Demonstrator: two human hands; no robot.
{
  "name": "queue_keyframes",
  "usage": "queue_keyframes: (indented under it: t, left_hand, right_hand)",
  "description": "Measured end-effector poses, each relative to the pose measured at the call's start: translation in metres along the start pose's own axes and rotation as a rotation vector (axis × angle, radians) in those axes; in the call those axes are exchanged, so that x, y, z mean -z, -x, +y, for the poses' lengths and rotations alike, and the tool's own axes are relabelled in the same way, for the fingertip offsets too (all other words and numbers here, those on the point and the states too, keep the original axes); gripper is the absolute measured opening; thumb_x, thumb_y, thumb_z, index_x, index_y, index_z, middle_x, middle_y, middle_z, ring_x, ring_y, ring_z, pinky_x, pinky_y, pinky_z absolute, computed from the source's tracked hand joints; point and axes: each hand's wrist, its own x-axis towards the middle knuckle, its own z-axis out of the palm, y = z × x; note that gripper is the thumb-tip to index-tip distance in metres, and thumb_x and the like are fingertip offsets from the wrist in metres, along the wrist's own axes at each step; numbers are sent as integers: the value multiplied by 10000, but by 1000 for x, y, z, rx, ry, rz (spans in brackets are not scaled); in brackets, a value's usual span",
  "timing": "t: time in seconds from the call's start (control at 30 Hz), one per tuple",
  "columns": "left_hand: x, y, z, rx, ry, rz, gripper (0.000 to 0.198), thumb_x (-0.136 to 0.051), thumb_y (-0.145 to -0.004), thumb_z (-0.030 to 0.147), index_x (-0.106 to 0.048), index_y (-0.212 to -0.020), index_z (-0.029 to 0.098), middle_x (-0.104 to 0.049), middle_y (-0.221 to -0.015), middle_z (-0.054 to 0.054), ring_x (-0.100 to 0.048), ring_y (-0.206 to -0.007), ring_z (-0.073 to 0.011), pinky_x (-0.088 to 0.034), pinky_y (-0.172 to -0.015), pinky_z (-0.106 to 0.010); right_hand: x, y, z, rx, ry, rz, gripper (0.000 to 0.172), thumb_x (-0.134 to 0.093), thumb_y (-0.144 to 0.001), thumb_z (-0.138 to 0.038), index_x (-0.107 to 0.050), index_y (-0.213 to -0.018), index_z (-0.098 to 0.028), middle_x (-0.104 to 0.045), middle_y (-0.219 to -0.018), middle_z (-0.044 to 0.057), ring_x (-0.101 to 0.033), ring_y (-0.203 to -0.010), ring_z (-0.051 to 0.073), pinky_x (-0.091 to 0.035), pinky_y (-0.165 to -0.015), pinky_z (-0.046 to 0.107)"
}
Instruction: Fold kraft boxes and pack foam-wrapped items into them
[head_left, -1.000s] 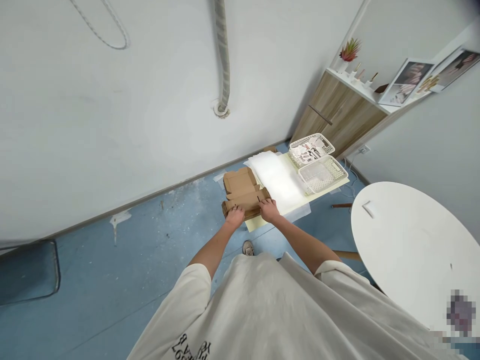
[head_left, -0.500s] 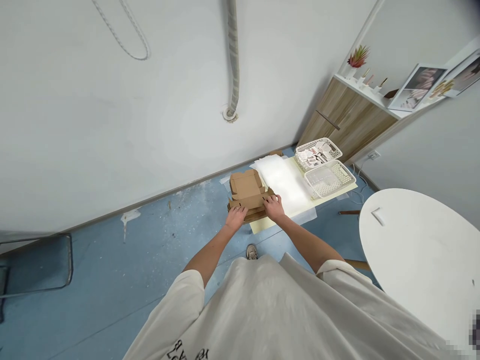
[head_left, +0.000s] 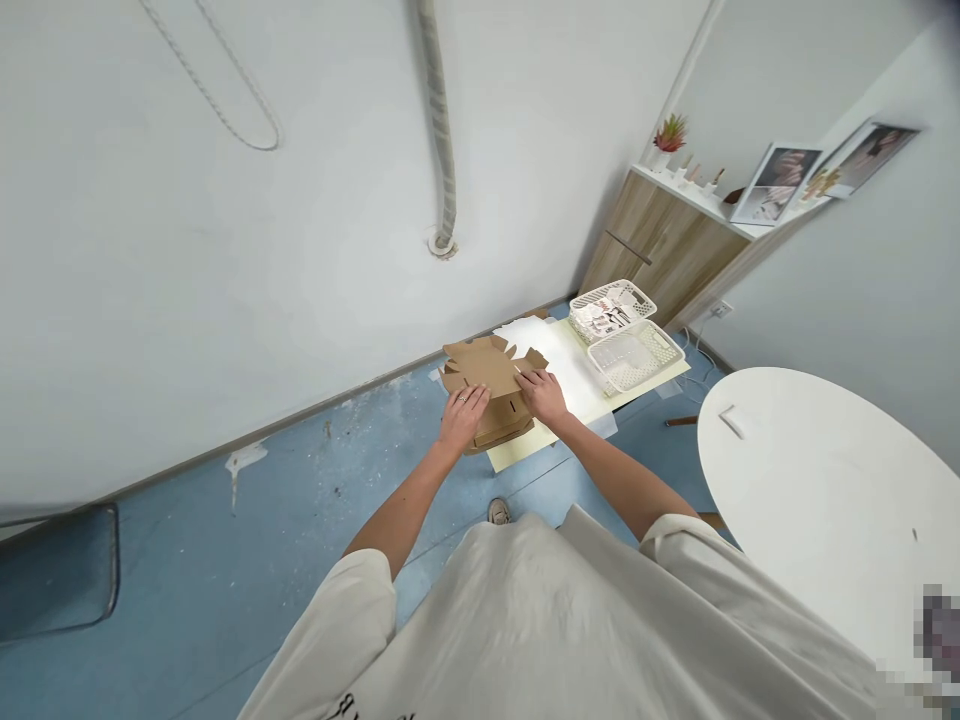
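A brown cardboard box blank [head_left: 481,362] with cut flaps lies over more folded cardboard [head_left: 504,418] at the near left end of a narrow table. My left hand [head_left: 465,415] grips the blank's near left edge, fingers on top. On the right side, my right hand [head_left: 543,396] holds the same cardboard by a flap, its fingers bent over the edge. My thumbs are hidden beneath the sheet. White sheets [head_left: 551,365] lie just right of the cardboard.
Two white baskets, one with printed items [head_left: 611,312] and one nearer [head_left: 636,357], stand at the table's far right. A round white table [head_left: 832,480] is at the right, a wooden cabinet [head_left: 660,240] behind. A dark chair [head_left: 60,570] stands left.
The front part of the cardboard has turned in my hands, and its broad panel now lies flatter with the flaps spread. The camera view has shifted slightly to the right.
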Motion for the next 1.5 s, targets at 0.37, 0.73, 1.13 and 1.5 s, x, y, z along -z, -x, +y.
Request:
queue_keyframes:
  t: [0.37,0.73,1.13,1.5]
  left_hand:
    - [-11,-105,121,-262,120,-165,692,-407,-896,89,-295,-1574,168,-394,-1581,-126,-346,-1470,-265,-217,-1239,-499]
    - [-90,-180,379,-578,191,-215,558,-354,-961,145,-384,-1518,146,-417,-1562,-140,-338,-1471,-259,-182,-1237,-486]
    - [-171,-191,590,-783,278,-417,505,-353,-991,187,-417,-1492,187,-478,-1515,-124,-400,-1427,-262,-246,-1204,-454]
    - [-252,-217,659,-999,283,-549,508,-346,-975,133,-463,-1465,199,-464,-1522,-128,-394,-1422,-275,-257,-1190,-477]
  right_hand:
    - [82,120,97,-377,117,3,546,-393,-982,-199,-413,-1528,-214,-491,-1496,121,-348,-1283,340,-260,-1024,438]
    - [145,364,231,-726,201,91,487,-326,-1006,-189,-486,-1466,-215,-511,-1465,106,-390,-1217,310,-280,-965,403]
    - [152,564,291,-1059,204,10,474,-314,-1010,-187,-523,-1434,-217,-545,-1422,117,-419,-1184,302,-293,-910,393]
    - [125,618,327,-1298,127,-140,446,-361,-1009,-205,-543,-1415,-235,-574,-1374,126,-459,-1146,287,-313,-884,378]
